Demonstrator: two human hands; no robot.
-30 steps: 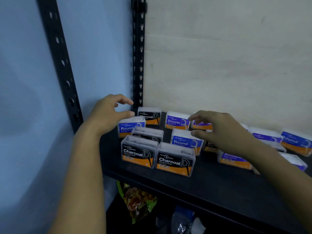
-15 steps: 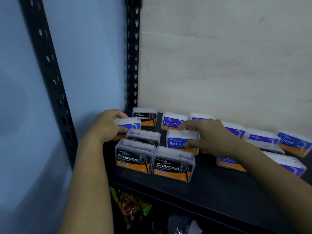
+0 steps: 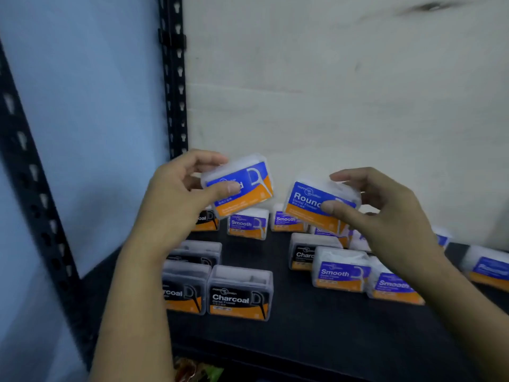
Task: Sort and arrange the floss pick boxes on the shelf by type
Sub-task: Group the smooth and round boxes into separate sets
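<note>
My left hand (image 3: 176, 199) grips a blue-and-orange Round floss box (image 3: 248, 183), lifted above the black shelf (image 3: 316, 334) and tilted. A second Round box (image 3: 311, 202) is held in the air by my right hand (image 3: 385, 213), thumb on its label. Below, black Charcoal boxes (image 3: 239, 296) stand at the front left, with one more Charcoal box (image 3: 301, 250) in the middle. Purple Smooth boxes stand at the back (image 3: 248, 223) and at the front right (image 3: 340, 274).
Black perforated uprights (image 3: 173, 78) frame the shelf's left side, with a blue wall to the left and a pale back panel behind. More blue boxes (image 3: 487, 268) sit at the far right. A colourful snack bag (image 3: 198, 372) lies on the level below.
Both hands closed on the two Round boxes that stood on the shelf and lifted them into the air. The view moved closer and lower.
</note>
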